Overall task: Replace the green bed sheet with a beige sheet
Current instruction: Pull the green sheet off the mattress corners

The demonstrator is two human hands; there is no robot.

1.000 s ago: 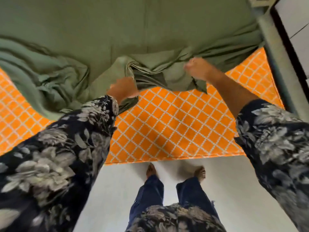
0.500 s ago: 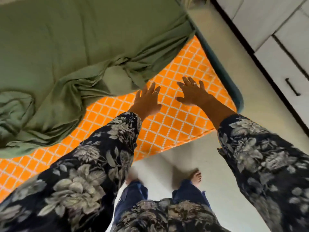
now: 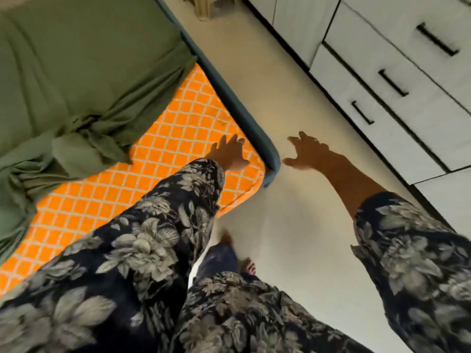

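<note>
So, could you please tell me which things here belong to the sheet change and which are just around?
Job: green bed sheet; orange mattress; left hand; right hand.
Around: white drawers; floor; bed frame.

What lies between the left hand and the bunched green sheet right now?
In the head view, only bare orange mattress cover lies between the left hand and the bunched green sheet; nothing else sits there.
</note>
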